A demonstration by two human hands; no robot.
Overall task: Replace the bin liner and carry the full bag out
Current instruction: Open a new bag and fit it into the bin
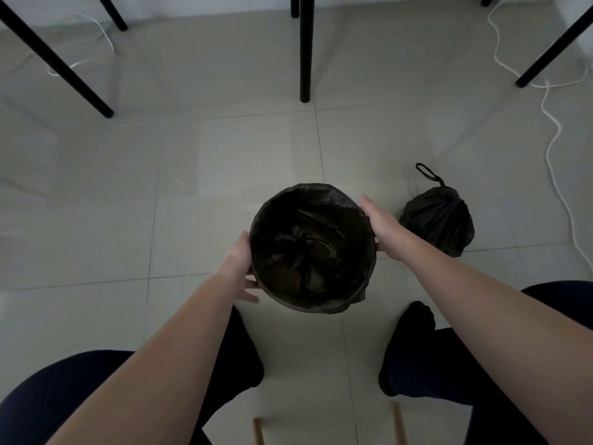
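A round bin (321, 308) stands on the tiled floor between my knees. A black liner (308, 248) sits inside it, crumpled at the bottom and folded over the rim. My left hand (239, 261) presses flat against the bin's left side, its fingers reaching under the near edge. My right hand (378, 220) lies along the right rim with its fingers stretched out. The full black bag (439, 220), tied at the top with a loop handle, rests on the floor just right of the bin, behind my right forearm.
Black table legs stand on the far floor at left (54, 59), centre (305, 59) and right (552, 49). A white cable (552, 139) snakes down the right side. Two wooden legs (398, 422) show at the bottom, between my dark-trousered legs.
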